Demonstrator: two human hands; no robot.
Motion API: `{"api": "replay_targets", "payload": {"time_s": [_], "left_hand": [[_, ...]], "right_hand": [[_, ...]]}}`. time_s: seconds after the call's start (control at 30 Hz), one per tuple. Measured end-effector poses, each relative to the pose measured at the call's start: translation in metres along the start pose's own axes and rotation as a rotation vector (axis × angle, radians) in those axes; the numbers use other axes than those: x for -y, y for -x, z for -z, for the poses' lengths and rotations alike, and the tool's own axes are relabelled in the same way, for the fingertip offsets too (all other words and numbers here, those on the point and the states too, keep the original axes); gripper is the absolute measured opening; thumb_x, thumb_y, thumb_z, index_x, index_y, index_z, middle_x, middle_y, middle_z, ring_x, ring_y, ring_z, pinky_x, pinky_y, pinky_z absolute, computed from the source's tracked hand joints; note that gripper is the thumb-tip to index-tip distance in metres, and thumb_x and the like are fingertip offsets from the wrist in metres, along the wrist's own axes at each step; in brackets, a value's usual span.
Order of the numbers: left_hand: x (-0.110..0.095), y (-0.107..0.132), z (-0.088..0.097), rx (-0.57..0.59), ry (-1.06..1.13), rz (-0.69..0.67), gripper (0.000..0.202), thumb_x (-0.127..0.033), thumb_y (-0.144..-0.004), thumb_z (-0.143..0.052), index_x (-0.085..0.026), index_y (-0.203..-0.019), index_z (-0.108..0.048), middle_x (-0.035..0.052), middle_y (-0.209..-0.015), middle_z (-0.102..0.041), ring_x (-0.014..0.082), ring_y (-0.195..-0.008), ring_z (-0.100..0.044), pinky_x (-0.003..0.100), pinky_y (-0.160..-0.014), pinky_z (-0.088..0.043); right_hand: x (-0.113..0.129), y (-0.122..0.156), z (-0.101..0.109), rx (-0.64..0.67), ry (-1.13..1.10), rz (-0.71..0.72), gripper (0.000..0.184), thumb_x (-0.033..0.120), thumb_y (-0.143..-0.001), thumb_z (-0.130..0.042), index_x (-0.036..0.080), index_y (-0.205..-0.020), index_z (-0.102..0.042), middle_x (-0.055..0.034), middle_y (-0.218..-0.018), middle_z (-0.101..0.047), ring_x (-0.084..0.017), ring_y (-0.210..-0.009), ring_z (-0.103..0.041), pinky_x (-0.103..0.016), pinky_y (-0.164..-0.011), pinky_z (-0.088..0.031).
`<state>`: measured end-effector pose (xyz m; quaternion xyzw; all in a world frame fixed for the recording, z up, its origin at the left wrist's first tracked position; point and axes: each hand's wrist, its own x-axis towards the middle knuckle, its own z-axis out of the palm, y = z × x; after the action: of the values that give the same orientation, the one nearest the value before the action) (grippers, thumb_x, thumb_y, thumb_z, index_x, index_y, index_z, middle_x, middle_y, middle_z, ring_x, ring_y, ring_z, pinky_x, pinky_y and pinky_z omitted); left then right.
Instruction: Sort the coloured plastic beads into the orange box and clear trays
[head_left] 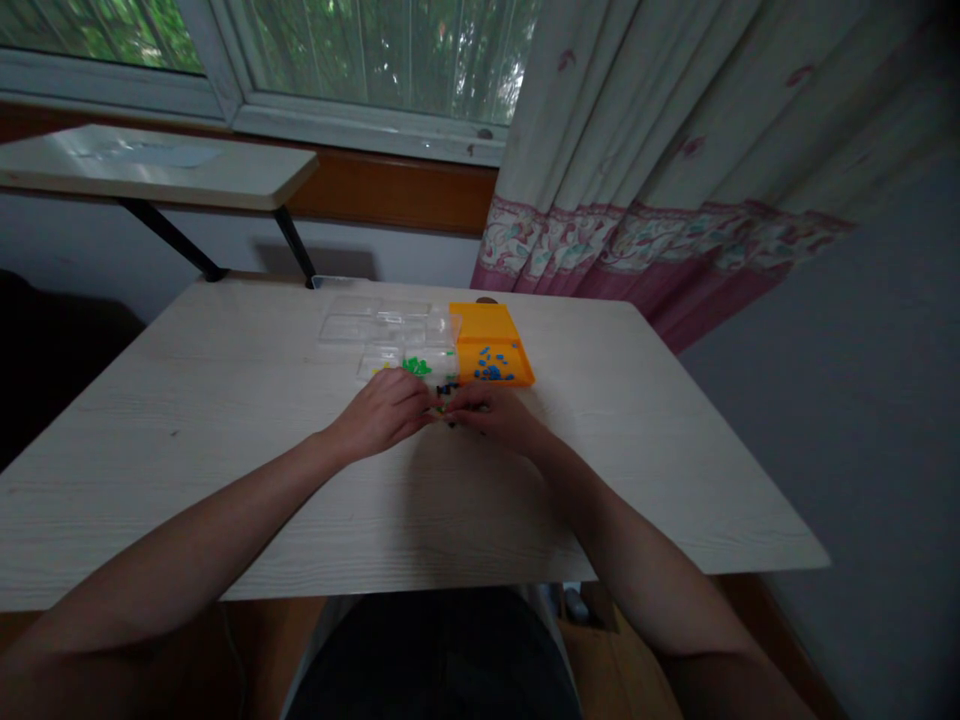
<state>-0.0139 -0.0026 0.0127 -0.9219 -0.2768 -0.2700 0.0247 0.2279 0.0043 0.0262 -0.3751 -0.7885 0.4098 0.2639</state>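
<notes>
My left hand (384, 412) and my right hand (501, 412) meet fingertip to fingertip low over the table, both closed in a pinch. Between the fingertips are small light and greenish bits, too tiny to name and partly covered by my fingers. Just beyond them lie small black pieces (445, 389). Behind my left hand, a clear plastic tray (367, 362) holds green pieces (416, 367) and a few yellow ones (379, 368). An orange tray (486, 322) behind my right hand has many small blue pieces (492, 373) in its near part.
More clear compartment trays (360, 328) stand behind, on the pale wooden table (630, 470). A small raised shelf (165, 175) on black supports rises at the far left. A curtain (645, 150) hangs by the window at the back right.
</notes>
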Motion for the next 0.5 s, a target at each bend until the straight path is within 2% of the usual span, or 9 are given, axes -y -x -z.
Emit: {"api": "replay_targets", "payload": {"time_s": [0.33, 0.4, 0.5], "left_hand": [[-0.003, -0.003, 0.007, -0.005, -0.051, -0.061, 0.018, -0.032, -0.097, -0.053, -0.027, -0.1, -0.069, 0.0044, -0.093, -0.068, 0.0193, -0.09, -0.058, 0.037, -0.08, -0.041], [0.001, -0.002, 0.01, -0.009, -0.088, -0.034, 0.018, -0.034, -0.097, -0.053, -0.027, -0.098, -0.07, 0.0041, -0.093, -0.068, 0.02, -0.091, -0.057, 0.038, -0.082, -0.04], [0.017, 0.004, 0.015, -0.05, -0.156, 0.099, 0.021, -0.038, -0.095, -0.054, -0.027, -0.1, -0.071, 0.0052, -0.094, -0.068, 0.0224, -0.092, -0.055, 0.041, -0.084, -0.039]], "right_hand": [[-0.003, -0.001, -0.004, -0.004, 0.028, -0.018, 0.021, 0.038, -0.085, -0.066, 0.019, -0.086, -0.076, -0.0018, -0.079, -0.07, -0.014, -0.074, -0.062, -0.025, -0.069, -0.045], [-0.003, 0.0, -0.003, -0.041, 0.071, -0.008, 0.021, 0.037, -0.086, -0.064, 0.02, -0.089, -0.076, -0.0028, -0.083, -0.071, -0.015, -0.075, -0.062, -0.026, -0.069, -0.045], [-0.003, 0.001, 0.003, -0.145, 0.17, 0.007, 0.02, 0.035, -0.088, -0.062, 0.022, -0.091, -0.076, -0.0035, -0.086, -0.072, -0.016, -0.079, -0.062, -0.027, -0.071, -0.046]]}}
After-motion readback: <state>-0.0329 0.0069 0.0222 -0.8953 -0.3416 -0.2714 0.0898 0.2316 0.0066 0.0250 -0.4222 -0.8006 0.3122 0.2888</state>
